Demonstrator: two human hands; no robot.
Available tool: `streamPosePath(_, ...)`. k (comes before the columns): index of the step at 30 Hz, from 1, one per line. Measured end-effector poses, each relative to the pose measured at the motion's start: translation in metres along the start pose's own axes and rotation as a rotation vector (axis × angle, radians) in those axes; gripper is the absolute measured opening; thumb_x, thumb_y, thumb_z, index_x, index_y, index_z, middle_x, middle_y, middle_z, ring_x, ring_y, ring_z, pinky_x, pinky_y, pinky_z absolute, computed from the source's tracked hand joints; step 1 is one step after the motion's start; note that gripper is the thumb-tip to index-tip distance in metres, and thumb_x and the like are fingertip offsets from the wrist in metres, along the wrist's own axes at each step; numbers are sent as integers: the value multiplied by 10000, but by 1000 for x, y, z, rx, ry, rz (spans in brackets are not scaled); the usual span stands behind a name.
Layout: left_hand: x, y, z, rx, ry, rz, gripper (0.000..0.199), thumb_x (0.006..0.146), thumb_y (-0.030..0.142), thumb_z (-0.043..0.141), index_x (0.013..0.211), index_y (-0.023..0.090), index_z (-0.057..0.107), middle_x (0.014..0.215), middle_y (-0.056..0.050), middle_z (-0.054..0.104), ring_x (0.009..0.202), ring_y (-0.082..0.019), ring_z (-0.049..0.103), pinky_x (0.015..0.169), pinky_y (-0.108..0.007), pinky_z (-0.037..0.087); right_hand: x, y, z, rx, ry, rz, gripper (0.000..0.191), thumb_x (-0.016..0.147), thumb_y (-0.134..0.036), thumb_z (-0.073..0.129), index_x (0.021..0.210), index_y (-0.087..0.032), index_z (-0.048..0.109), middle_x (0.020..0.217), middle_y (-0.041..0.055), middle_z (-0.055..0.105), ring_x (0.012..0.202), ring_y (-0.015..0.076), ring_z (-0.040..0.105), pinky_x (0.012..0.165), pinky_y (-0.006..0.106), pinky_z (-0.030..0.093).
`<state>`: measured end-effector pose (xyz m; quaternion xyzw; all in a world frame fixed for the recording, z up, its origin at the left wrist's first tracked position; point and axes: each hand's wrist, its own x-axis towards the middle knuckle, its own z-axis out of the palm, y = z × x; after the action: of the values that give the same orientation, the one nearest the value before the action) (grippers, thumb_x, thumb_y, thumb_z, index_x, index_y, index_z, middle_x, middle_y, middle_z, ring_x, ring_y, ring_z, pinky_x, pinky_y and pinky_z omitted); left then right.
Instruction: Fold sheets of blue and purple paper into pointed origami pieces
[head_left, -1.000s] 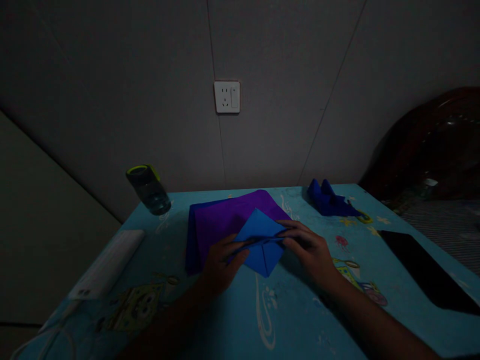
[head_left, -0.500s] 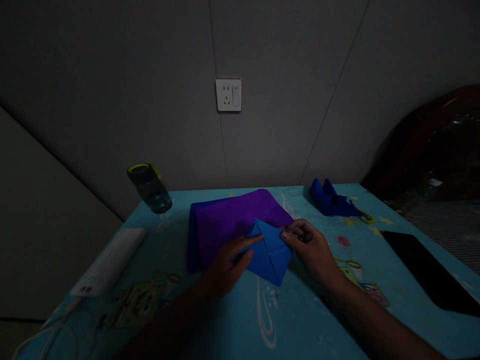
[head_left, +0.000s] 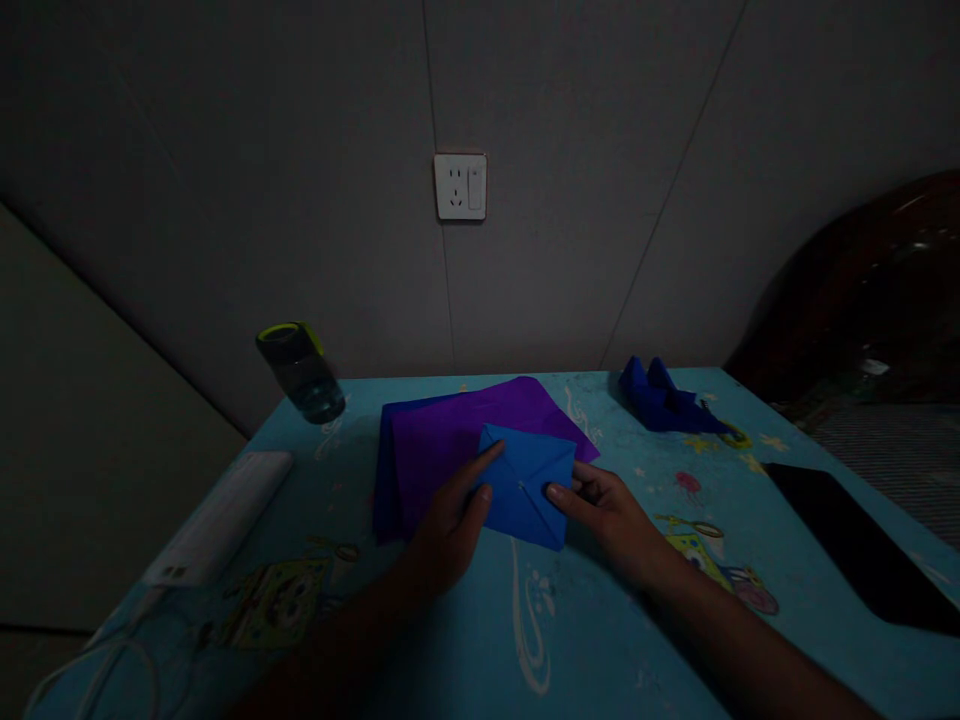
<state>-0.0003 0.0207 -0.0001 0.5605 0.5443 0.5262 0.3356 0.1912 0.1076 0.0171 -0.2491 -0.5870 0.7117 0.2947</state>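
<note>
A blue folded paper square [head_left: 525, 478], with creases meeting at its middle, is held above the table. My left hand [head_left: 454, 515] grips its left edge, with the index finger along the top face and the thumb lower down. At the right edge, my right hand [head_left: 607, 510] pinches the paper, thumb on top and the other fingers partly hidden behind. Behind the square lie a purple sheet [head_left: 442, 445] and a dark blue sheet [head_left: 386, 480] partly under it.
A bottle [head_left: 304, 375] stands at the back left. A white power strip [head_left: 225, 515] with a cable lies left on the patterned table [head_left: 465, 640]. Folded dark blue paper [head_left: 664, 400] sits back right; a black flat object [head_left: 855, 535] lies at the right.
The blue square has turned, so its edges now run closer to level, and it has shifted slightly left. My right hand has moved a little lower, keeping hold of it.
</note>
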Motion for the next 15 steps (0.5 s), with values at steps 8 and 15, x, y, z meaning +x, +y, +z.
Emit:
streamPosePath(8, -1, 1, 5, 256, 4, 134, 508, 949, 328, 458, 1442, 217, 414, 1403, -107, 531, 1280, -259, 500, 1079, -392, 384, -1, 3, 1, -36, -17, -69, 247, 838, -397, 684, 973, -190, 693, 867, 24, 735, 732, 163, 666, 725, 309, 526)
streamPosePath(15, 1, -1, 3, 364, -103, 112, 724, 852, 403, 630, 1489, 280, 307, 1367, -111, 550, 1209, -287, 557, 1014, -411, 456, -2, 4, -2, -129, 20, -116, 205, 831, -390, 687, 903, -198, 698, 861, 16, 722, 782, 184, 648, 768, 330, 512)
